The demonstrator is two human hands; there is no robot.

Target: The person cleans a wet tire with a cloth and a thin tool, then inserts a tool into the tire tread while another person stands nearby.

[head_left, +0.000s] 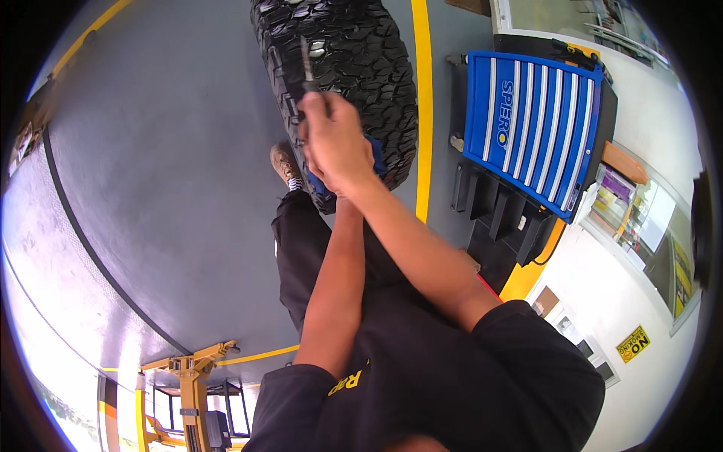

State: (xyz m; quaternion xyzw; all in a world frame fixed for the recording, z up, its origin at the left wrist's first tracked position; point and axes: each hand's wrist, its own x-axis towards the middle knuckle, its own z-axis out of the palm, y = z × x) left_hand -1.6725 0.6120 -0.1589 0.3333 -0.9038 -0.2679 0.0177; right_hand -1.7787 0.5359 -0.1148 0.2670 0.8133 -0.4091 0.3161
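A large black tyre (369, 71) with chunky tread stands upright in front of me. Over its tread, my right hand (335, 139) is closed round the dark handle of a thin-shafted tool (307, 64). The metal shaft points away from me and is blurred; it resembles a screwdriver, but the tip's exact shape is unclear. A shiny pale patch (317, 49) lies on the tread beside the shaft. Beneath my right wrist, my left hand is mostly hidden, its fingers out of sight. Blue cloth-like material (378, 156) shows on both sides of the hands, against the tyre.
A blue tool cabinet (531, 128) with several drawers stands at the right, beside a black rack (501, 207). Yellow lines (424, 113) cross the grey floor (173, 151). My shoe (285, 164) is left of the tyre. A yellow lift post (192, 392) stands at lower left.
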